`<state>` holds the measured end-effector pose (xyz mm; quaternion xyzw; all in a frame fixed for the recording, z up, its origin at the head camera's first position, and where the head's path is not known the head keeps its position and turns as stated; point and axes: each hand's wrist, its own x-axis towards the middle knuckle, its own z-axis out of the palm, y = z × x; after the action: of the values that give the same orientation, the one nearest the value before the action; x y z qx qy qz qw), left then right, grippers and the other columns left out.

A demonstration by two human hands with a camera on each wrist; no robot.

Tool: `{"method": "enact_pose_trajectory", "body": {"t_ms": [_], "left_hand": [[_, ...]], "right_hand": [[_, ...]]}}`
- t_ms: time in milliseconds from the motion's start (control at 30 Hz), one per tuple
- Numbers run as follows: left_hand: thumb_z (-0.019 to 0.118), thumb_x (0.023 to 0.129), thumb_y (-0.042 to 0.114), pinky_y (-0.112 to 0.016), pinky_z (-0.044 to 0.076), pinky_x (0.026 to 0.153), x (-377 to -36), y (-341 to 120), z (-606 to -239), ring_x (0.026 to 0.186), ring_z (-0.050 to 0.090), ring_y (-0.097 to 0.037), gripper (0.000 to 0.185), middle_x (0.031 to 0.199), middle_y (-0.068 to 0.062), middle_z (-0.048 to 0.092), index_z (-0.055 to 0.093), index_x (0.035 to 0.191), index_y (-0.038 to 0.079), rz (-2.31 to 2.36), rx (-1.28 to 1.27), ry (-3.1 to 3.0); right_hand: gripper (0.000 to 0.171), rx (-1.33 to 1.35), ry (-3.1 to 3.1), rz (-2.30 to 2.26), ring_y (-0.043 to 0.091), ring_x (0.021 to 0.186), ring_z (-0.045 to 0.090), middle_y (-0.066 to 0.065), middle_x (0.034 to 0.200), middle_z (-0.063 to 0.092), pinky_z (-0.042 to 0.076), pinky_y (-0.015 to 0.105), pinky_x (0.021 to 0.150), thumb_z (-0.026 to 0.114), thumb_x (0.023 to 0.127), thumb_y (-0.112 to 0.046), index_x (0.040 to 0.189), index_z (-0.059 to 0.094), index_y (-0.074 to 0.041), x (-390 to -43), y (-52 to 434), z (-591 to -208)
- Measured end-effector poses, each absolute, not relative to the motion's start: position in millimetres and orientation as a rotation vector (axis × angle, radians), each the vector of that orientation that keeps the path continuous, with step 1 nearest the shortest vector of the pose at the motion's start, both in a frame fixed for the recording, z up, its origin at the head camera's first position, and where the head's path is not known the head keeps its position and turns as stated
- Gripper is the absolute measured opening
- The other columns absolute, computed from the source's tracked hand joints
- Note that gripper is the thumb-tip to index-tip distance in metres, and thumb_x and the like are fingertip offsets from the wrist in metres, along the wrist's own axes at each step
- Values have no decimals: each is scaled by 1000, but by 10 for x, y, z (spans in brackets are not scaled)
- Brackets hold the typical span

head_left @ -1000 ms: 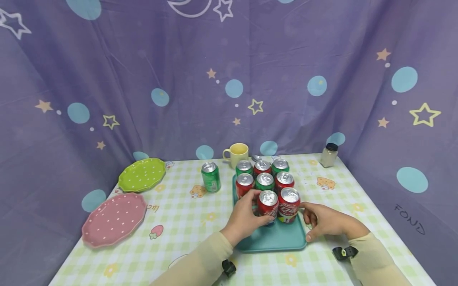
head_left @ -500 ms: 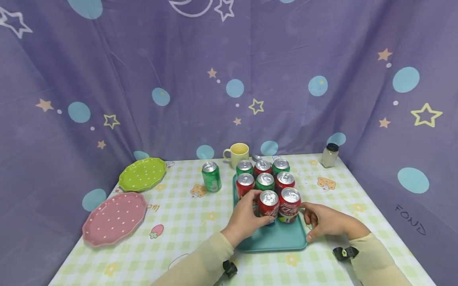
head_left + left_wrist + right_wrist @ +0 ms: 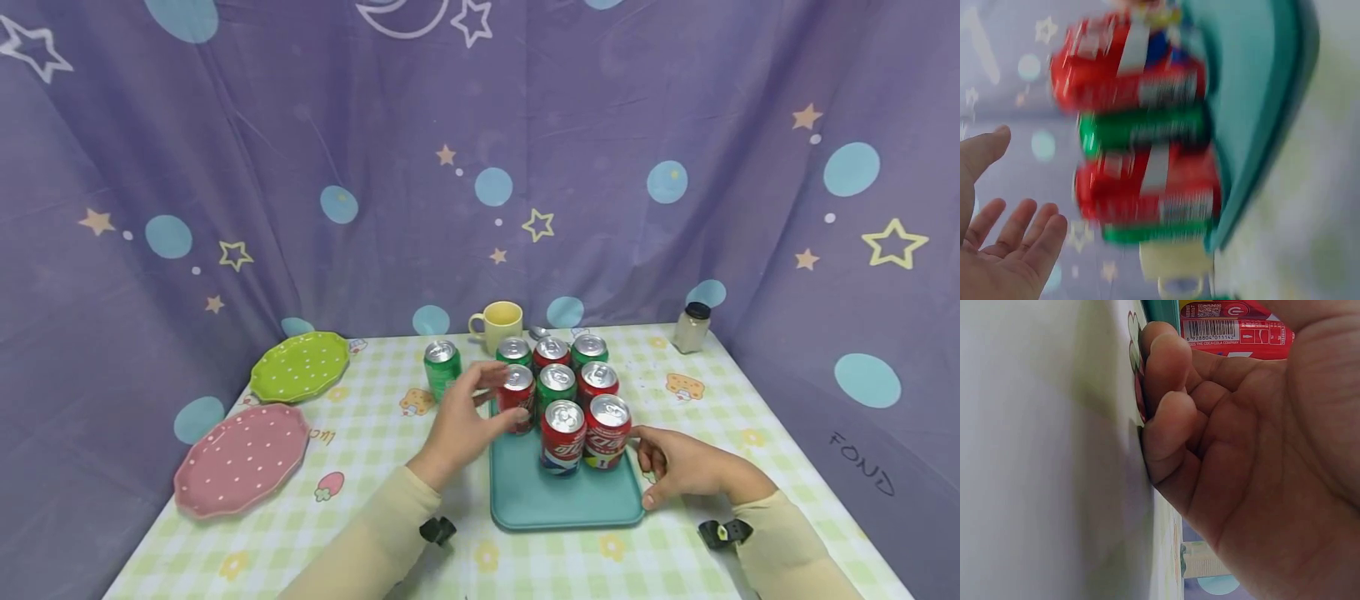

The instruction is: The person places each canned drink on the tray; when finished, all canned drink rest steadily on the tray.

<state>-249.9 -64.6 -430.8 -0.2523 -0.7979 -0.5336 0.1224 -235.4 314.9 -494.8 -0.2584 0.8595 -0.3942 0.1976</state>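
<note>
My left hand (image 3: 456,427) is at the left side of the teal tray (image 3: 570,507), fingers spread and holding nothing. It overlaps a red can (image 3: 525,410) in the head view. In the left wrist view that hand (image 3: 1007,265) is apart from the blurred cans. Two red soda cans, one in the middle (image 3: 562,454) and one at the right (image 3: 606,440), stand upright in the tray's front row. Behind them are a green can (image 3: 557,385) and several other red and green cans. My right hand (image 3: 690,467) rests on the cloth by the tray's right edge, fingers loosely curled.
A lone green can (image 3: 441,363) stands left of the tray, partly behind my left hand. Farther left lie a pink plate (image 3: 243,462) and a green plate (image 3: 300,367). A yellow mug (image 3: 501,325), a spoon (image 3: 537,332) and a black-lidded jar (image 3: 692,329) stand along the back.
My left hand has let go of the front middle red can and moved left and away from it. That can stays on the tray. My right hand has kept its place.
</note>
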Motion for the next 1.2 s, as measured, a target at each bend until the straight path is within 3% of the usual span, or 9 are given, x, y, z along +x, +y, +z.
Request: {"method": "enact_pose_trajectory", "body": {"t_ms": [200,400,600,733,967,1200], "left_hand": [[87,88,13,-46,44,114,-2869,-1169,-4300,128,60,-24,60,135,-6,65,58,140,15,-1502,-568,-2239],[85,91,28,-51,30,123,-3246,-1587,-4562,143,45,-30,74,151,-10,50,45,152,17,-1491,-384,-2367],[87,89,30,-56,32,121,-3455,-1672,-4716,147,38,-40,92,158,-20,37,31,161,15,-1800,-286,-2436],[88,88,26,-57,36,118,-3556,-1633,-4791,144,41,-41,97,156,-21,39,28,163,13,-1850,-263,-2466],[89,87,26,-56,42,114,-3641,-1540,-4902,137,51,-38,84,146,-16,53,39,154,13,-1701,-186,-2576],[93,82,34,-55,47,107,-3597,-1506,-4909,129,54,-35,79,139,-13,56,48,144,17,-1600,-106,-2561]], "right_hand": [[78,-721,2400,-1117,16,71,53,14,93,59,46,27,61,97,73,-24,131,50,-2,-2339,3137,-4924],[85,-712,2409,-1120,19,74,55,12,94,59,47,27,63,97,72,-22,139,49,-1,-2322,3133,-4913],[86,-712,2405,-1124,18,74,55,12,94,60,47,27,63,97,72,-23,140,49,-1,-2327,3141,-4932],[85,-725,2392,-1147,17,74,55,13,94,59,48,27,63,97,72,-21,139,49,0,-2332,3143,-4939],[86,-711,2387,-1157,18,74,55,14,95,59,48,27,63,97,72,-19,140,48,1,-2322,3142,-4935],[88,-701,2406,-1116,15,73,54,13,95,59,47,27,62,97,72,-23,142,48,-1,-2348,3149,-4953]]}}
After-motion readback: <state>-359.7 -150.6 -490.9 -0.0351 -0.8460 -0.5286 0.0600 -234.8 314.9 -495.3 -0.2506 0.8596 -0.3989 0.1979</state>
